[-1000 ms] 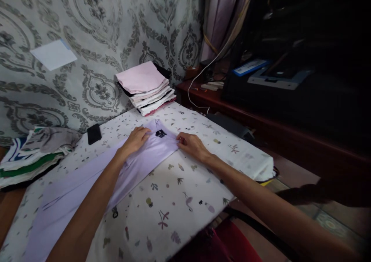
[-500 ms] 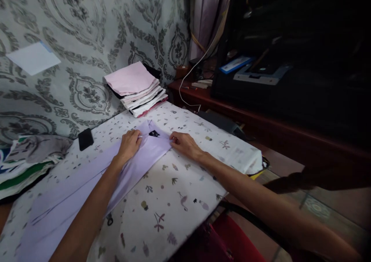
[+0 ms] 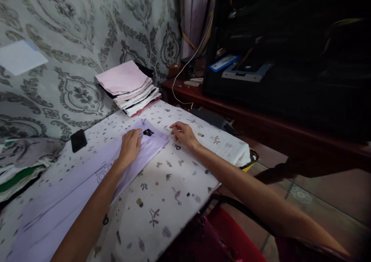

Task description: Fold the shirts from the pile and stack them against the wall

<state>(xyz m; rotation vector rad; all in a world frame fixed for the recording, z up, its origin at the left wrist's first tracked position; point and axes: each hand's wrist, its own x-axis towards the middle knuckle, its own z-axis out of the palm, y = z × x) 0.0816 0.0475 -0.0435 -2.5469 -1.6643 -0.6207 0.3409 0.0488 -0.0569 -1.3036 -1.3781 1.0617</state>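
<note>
A lavender T-shirt [image 3: 145, 150] lies folded lengthwise on the patterned tablecloth, its collar towards the far side and a black label showing inside the neck. My left hand [image 3: 130, 144] is on the shirt beside the neckline, fingers together and closed on the fabric at the collar edge. Just right of the shirt's shoulder, my right hand [image 3: 184, 134] hovers apart from the cloth, fingers loosely curved and parted, holding nothing. A dark line print on the shirt front is partly covered by my left forearm.
A stack of folded clothes [image 3: 127, 86] stands at the far corner by the wall. A black phone [image 3: 78, 140] lies left of the shirt. Crumpled clothes [image 3: 26, 161] are piled at the left edge. A dark red wooden cabinet [image 3: 232, 107] borders the table's right side.
My right hand has let go of the shirt's collar edge and moved slightly away to the right. My left hand stays at the collar. The camera view has turned a little to the right.
</note>
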